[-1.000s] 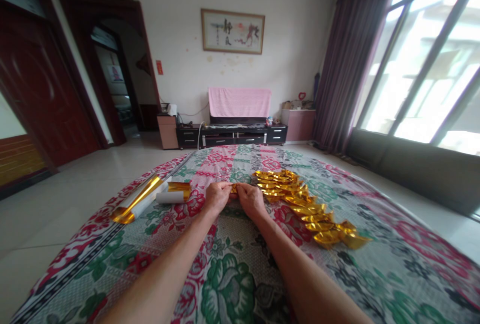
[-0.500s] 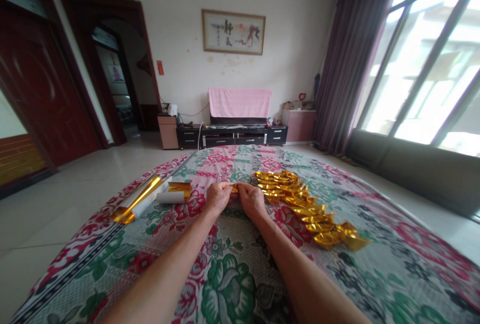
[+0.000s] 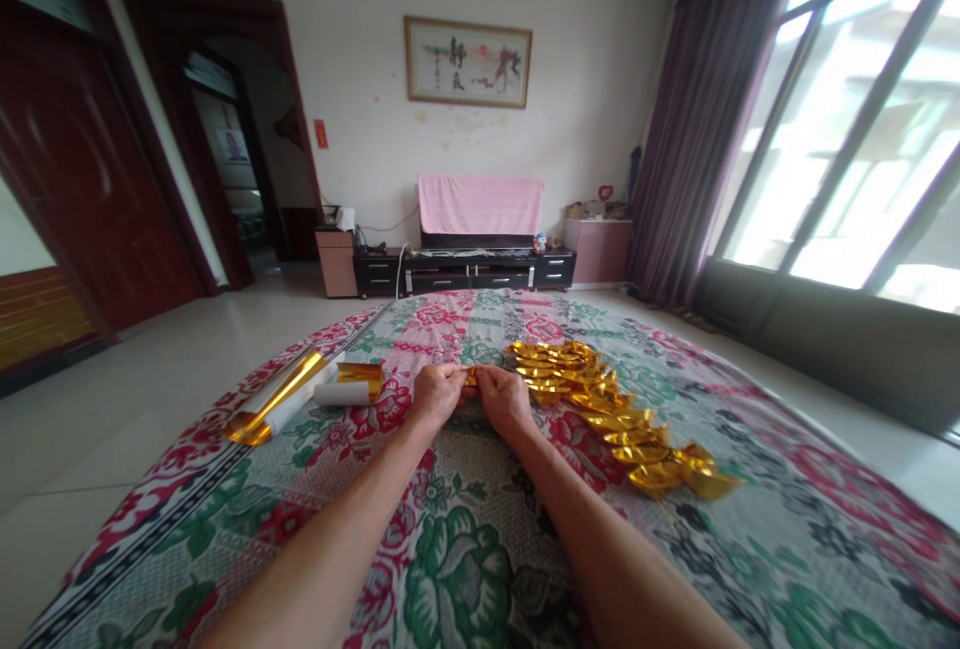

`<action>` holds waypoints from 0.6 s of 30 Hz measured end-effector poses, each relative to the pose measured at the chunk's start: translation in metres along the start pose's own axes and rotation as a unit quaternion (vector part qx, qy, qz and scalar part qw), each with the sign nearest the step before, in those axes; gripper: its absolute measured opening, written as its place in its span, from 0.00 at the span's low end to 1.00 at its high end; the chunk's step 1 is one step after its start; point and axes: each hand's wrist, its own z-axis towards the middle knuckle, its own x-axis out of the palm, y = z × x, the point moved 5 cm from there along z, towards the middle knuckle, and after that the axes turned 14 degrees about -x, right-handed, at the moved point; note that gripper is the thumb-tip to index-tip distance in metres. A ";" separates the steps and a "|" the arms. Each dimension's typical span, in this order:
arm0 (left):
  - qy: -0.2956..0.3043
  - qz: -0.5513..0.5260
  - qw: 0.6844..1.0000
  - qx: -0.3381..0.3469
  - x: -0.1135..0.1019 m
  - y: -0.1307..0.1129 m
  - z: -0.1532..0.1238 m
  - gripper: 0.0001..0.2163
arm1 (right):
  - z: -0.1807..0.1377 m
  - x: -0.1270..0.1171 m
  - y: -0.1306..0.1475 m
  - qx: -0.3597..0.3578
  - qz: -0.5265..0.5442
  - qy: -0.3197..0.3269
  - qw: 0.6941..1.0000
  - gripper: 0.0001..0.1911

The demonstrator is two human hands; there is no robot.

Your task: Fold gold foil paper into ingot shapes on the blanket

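My left hand (image 3: 436, 395) and my right hand (image 3: 504, 399) meet over a floral cloth (image 3: 465, 549), fingers closed together on a small piece of gold foil paper (image 3: 470, 378) pinched between them. Most of that piece is hidden by the fingers. Just right of my right hand a row of several folded gold foil pieces (image 3: 600, 412) runs across the cloth toward the right. To the left of my left hand lie rolled gold foil sheets (image 3: 300, 391) with white backing.
The cloth covers a round surface with tiled floor (image 3: 150, 369) around it. Far off stand a dark TV cabinet (image 3: 465, 272) under a pink cloth, a dark wooden door (image 3: 90, 179) at left, and a curtain (image 3: 697, 109) beside a large window at right.
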 end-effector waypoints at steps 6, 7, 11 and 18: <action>0.007 0.001 1.000 -0.005 -0.002 -0.005 -0.004 0.13 | 0.000 0.000 0.003 0.000 0.013 -0.002 1.000 0.17; 0.019 -0.011 1.000 -0.009 -0.003 -0.008 -0.006 0.13 | 0.001 -0.001 0.003 0.000 0.024 -0.006 1.000 0.17; 0.081 -0.056 0.994 -0.046 -0.010 -0.016 -0.012 0.13 | 0.000 -0.001 0.004 0.027 0.089 -0.020 0.995 0.19; 0.095 -0.077 0.990 -0.075 -0.024 -0.012 -0.009 0.13 | -0.002 0.003 0.000 0.018 0.105 -0.041 0.993 0.19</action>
